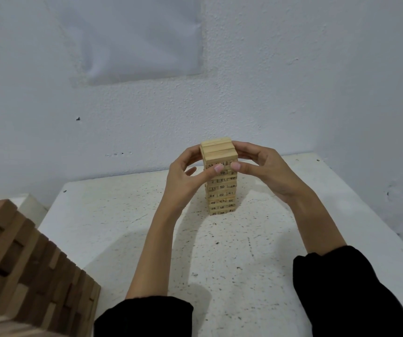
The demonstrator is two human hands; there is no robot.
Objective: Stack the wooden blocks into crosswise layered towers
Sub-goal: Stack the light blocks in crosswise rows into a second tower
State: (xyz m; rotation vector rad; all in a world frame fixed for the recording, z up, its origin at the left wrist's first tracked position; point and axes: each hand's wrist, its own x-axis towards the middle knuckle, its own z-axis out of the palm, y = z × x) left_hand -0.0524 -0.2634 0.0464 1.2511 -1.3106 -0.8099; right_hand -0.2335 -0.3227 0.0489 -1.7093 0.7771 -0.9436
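Observation:
A small tower of pale numbered wooden blocks [221, 190] stands upright in crosswise layers near the far edge of the white table [122, 227]. My left hand [186, 176] curls round the tower's upper left side, its thumb pressed on the front face. My right hand [266, 169] cups the upper right side the same way, thumb on the front and fingers behind the top layers. The top layer [217, 148] shows between the two hands.
A much larger tower of darker wooden blocks [25, 268] rises close to the camera at the lower left. A white wall stands right behind the table, with a sheet of paper [135, 37] stuck on it. The table's right edge runs diagonally at the right.

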